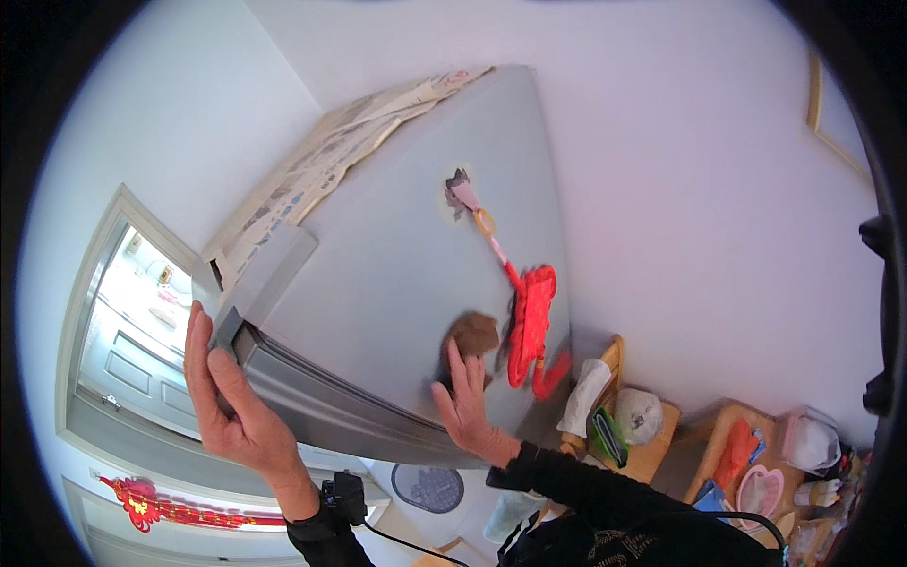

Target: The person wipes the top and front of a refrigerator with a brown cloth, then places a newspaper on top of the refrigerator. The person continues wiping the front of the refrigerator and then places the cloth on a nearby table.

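Note:
A tall grey refrigerator [397,269] stands before me, a printed sheet [312,170] lying over its top. My left hand [234,404] is raised at the top corner of its door, fingers apart, and seems to touch the door's edge. My right hand [468,404] rests its fingertips on a brown thing [473,334] against the side panel; whether it is a cloth or a sponge I cannot tell. Right of that hand, a red hanging ornament [531,319] dangles from a hook with a worn sticker [457,195].
Wooden chairs or shelves at the lower right hold a bagged item [639,417], a green packet [609,436] and a pink heart-shaped basket [759,492]. A doorway [127,340] opens at the left. A grey oval mat [427,487] lies on the floor. A red decoration [142,502] hangs lower left.

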A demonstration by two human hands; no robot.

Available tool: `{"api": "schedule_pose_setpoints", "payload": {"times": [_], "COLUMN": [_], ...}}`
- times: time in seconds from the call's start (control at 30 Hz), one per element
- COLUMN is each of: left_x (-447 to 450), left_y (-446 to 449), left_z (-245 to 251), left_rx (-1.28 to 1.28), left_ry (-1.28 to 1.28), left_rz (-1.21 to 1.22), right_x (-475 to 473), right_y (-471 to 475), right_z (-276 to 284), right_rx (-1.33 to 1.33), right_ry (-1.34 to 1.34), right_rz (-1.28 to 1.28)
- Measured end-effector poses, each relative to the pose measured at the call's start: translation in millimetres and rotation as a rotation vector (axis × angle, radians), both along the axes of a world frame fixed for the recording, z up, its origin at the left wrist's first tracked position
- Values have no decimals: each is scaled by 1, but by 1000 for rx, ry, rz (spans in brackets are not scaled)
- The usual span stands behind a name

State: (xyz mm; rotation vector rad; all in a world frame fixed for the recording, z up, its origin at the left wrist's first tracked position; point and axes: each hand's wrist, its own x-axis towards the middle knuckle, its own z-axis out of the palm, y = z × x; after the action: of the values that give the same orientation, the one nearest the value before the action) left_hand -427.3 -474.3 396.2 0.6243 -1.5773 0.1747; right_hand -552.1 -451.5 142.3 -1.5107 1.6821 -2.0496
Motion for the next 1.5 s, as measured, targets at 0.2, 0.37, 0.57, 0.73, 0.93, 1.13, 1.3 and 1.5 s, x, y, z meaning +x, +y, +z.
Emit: {"api": "schedule_pose_setpoints", "payload": {"times": [0.2, 0.37, 0.57, 0.73, 0.93, 1.13, 1.3, 1.5], "left_x": [5, 5, 5, 4, 3, 5, 3, 0], "left_y": [-1, 0, 1, 2, 3, 2, 2, 6], "left_z": [0, 0, 0, 2, 1, 0, 2, 2], "left_rx": [-9, -10, -2, -12, -16, -2, 4, 35], "left_ry": [-39, -57, -56, -82, -63, -62, -85, -96], "left_rz": [23, 35, 52, 66, 94, 95, 109, 164], "right_x": [-40, -64, -148, -231, -277, -288, -281, -333], "right_y": [-22, -44, -89, -82, -150, -158, -160, -183], "right_z": [138, 211, 263, 254, 189, 95, 154, 183], "right_rx": [-228, -351, -307, -525, -296, -185, -402, -454], "right_ry": [372, 355, -38, -218, 389, -44, 201, 313], "right_rz": [-32, -172, -49, 15, -190, -265, -227, -335]}}
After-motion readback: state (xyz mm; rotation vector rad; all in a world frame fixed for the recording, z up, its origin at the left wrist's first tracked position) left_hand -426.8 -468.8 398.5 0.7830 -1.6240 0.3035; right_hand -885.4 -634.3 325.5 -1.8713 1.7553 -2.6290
